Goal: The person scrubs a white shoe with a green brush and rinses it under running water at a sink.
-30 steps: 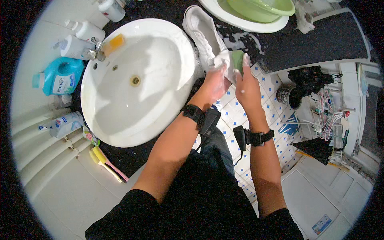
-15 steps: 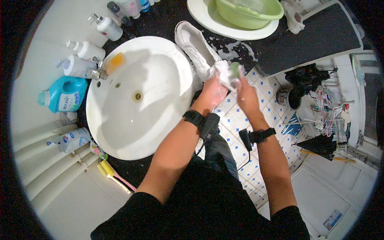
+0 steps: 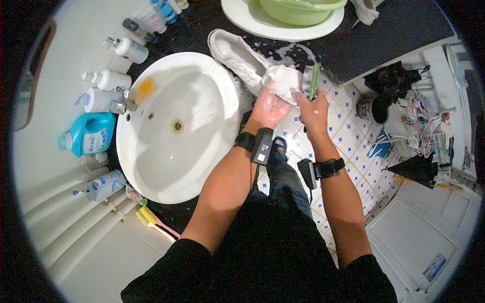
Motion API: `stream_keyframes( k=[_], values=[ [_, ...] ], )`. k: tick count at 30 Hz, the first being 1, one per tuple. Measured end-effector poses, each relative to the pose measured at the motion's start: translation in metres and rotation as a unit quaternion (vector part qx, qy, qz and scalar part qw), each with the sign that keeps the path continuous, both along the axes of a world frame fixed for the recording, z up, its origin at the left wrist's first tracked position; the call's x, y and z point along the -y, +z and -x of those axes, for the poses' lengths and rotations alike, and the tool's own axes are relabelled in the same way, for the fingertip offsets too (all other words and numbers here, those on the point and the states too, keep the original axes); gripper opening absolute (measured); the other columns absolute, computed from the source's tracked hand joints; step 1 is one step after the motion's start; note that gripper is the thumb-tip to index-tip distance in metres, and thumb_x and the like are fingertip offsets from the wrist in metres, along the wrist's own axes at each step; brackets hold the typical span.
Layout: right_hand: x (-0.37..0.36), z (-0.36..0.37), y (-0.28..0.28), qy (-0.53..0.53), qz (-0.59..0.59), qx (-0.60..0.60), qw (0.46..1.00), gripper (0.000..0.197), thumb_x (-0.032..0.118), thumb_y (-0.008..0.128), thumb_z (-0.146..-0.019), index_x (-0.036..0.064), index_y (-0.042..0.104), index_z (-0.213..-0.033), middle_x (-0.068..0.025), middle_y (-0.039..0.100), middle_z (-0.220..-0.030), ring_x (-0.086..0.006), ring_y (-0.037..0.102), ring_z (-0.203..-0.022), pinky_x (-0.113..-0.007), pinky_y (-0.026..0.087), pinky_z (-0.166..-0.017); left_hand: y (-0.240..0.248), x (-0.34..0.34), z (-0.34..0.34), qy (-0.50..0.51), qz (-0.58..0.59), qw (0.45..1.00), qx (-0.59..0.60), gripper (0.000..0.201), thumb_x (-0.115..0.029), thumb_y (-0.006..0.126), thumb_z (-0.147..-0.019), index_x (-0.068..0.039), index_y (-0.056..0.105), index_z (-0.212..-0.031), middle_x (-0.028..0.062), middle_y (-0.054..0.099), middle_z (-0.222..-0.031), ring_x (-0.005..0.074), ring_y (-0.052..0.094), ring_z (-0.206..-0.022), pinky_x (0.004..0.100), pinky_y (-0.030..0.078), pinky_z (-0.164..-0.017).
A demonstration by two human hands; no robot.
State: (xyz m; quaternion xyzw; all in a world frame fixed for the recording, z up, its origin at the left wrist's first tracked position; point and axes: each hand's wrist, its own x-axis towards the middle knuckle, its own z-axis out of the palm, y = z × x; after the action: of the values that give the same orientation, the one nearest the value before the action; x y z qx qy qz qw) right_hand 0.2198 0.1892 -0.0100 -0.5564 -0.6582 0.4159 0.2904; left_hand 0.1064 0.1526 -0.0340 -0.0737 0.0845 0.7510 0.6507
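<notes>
A white shoe (image 3: 241,59) lies slanting over the counter edge beside the sink, its opening toward the far left. Thick white foam covers its toe end, which is toward me. My left hand (image 3: 271,107) is closed around that foamy toe from below, with suds on the skin. In my right hand (image 3: 314,112) is a scrub brush (image 3: 314,82) with a green back, held upright. Its pale bristles face the toe, close against the foam; whether they touch it I cannot tell. Both wrists wear black straps with small devices.
To the left is a white oval sink (image 3: 166,166) with an orange sponge (image 3: 145,90) on its rim. Bottles and a blue detergent jug (image 3: 93,135) line the wall. A green basin (image 3: 298,12) stands at the back, a second shoe (image 3: 366,12) beyond it. Suds (image 3: 295,50) spot the black counter.
The brush, blurred against the toe before, is now upright at the toe's right side, clear of blur. My left hand keeps its hold on the shoe. The whole view has shifted slightly.
</notes>
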Motion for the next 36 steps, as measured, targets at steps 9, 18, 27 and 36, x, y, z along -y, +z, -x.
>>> stream_keyframes(
  k=[9,18,27,36],
  values=[
    [-0.020,-0.011,0.018,0.050,-0.005,-0.047,0.998,0.020,0.006,0.055,-0.082,-0.0041,0.057,-0.099,-0.0117,0.059,-0.074,-0.0184,0.055,-0.065,-0.030,0.044,-0.061,0.021,0.005,0.008,-0.045,-0.026,0.997,0.051,0.043,-0.031,0.039,-0.097,-0.004,0.043,-0.130,0.0125,0.049,-0.130,0.0267,0.048,-0.119,0.0427,0.038,-0.101],
    [-0.025,0.008,0.005,0.015,-0.106,-0.135,0.985,0.026,0.001,0.047,-0.078,-0.0037,0.055,-0.102,-0.0210,0.062,-0.086,-0.0310,0.062,-0.081,-0.037,0.047,-0.075,-0.012,-0.005,-0.018,0.043,0.175,0.603,-0.777,0.049,-0.028,0.044,-0.097,0.004,0.032,-0.132,0.0157,0.048,-0.127,0.0291,0.048,-0.116,0.0413,0.040,-0.099],
    [-0.033,0.022,0.016,0.019,-0.119,-0.183,0.976,0.014,0.004,0.051,-0.087,-0.0039,0.058,-0.095,-0.0053,0.061,-0.089,-0.0111,0.052,-0.081,-0.027,0.044,-0.071,0.027,0.000,-0.009,0.144,0.177,0.467,-0.855,0.028,-0.009,0.048,-0.090,0.007,0.049,-0.113,0.0260,0.053,-0.113,0.0398,0.055,-0.099,0.0428,0.043,-0.085],
    [-0.025,0.035,0.005,0.051,-0.071,-0.197,0.976,0.020,0.002,0.048,-0.085,-0.0031,0.056,-0.103,-0.0094,0.061,-0.091,-0.0162,0.055,-0.083,-0.029,0.044,-0.074,0.012,0.012,-0.008,0.074,0.262,0.664,-0.697,0.048,-0.004,0.053,-0.081,0.009,0.040,-0.126,0.0268,0.044,-0.123,0.0357,0.045,-0.111,0.0419,0.041,-0.092]
  ],
)
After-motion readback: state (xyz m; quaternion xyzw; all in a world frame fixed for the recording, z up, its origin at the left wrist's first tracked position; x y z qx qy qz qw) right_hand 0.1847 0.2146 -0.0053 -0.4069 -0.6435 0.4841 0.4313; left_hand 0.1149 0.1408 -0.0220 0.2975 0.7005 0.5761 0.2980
